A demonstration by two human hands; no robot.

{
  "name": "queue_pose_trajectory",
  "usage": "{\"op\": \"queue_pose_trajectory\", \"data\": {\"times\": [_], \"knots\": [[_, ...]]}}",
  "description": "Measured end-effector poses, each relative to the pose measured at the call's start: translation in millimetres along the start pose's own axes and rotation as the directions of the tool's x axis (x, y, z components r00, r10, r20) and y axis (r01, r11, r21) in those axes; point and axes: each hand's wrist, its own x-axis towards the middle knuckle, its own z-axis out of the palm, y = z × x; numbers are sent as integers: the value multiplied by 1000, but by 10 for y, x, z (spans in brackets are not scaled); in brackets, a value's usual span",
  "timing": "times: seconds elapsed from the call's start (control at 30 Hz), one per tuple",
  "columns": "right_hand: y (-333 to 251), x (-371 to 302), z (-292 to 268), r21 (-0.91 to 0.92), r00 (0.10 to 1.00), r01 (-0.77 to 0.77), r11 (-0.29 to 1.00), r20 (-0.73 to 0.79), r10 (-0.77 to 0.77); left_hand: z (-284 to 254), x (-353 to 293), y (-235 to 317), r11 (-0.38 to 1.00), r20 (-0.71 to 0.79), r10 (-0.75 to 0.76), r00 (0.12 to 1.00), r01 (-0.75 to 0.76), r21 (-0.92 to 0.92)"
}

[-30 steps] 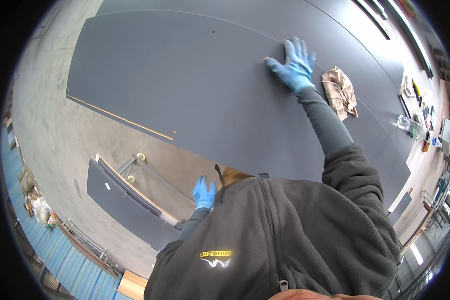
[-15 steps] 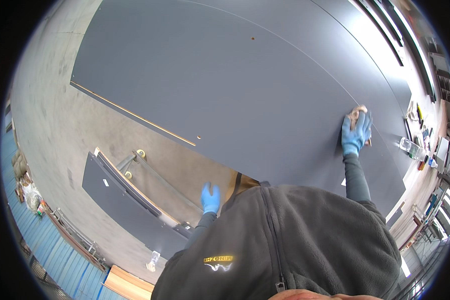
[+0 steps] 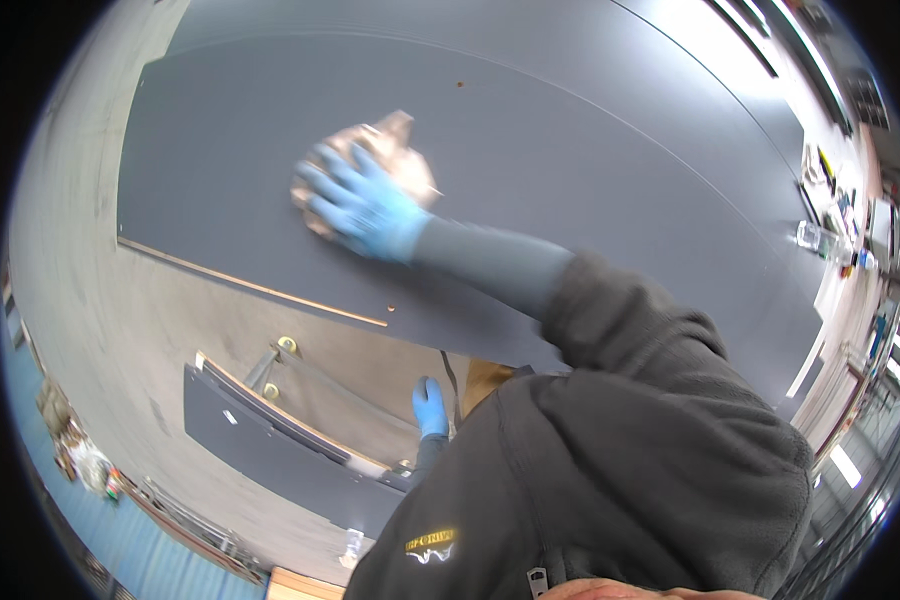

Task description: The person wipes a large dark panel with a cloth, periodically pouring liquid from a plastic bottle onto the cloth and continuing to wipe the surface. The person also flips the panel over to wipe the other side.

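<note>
My right hand (image 3: 365,205), in a blue glove, presses a crumpled beige rag (image 3: 410,165) against a large dark grey panel (image 3: 530,200). Its fingers are spread over the cloth, and both are blurred by motion. The rag bulges out past the fingertips and beyond the far side of the hand. My left hand (image 3: 430,408), also in a blue glove, hangs beside my body, off the panel's near edge. It holds nothing, and its fingers point up with a small gap between them.
A second dark panel piece (image 3: 270,430) lies lower left, beside a metal frame with yellow wheels (image 3: 288,346). A clear plastic bottle (image 3: 815,238) and small tools lie at the right. The large panel has a bare tan edge (image 3: 260,287) and small holes.
My right hand has swept the rag from the panel's right side far to the left, so my forearm now crosses the panel. My left hand stays low beside my body.
</note>
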Motion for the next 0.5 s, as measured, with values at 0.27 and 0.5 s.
{"op": "queue_pose_trajectory", "data": {"times": [0.27, 0.5], "knots": [[646, 466, 127, -2, 980, -195, 981, -34, 195, 76, -150, -355, 904, -28, -329, 944, 306, -299], [1170, -1564, -1176, -49, 953, -301, 952, -21, 301, 264, 7, -672, 909, 90, -343, 935, 355, -219]]}}
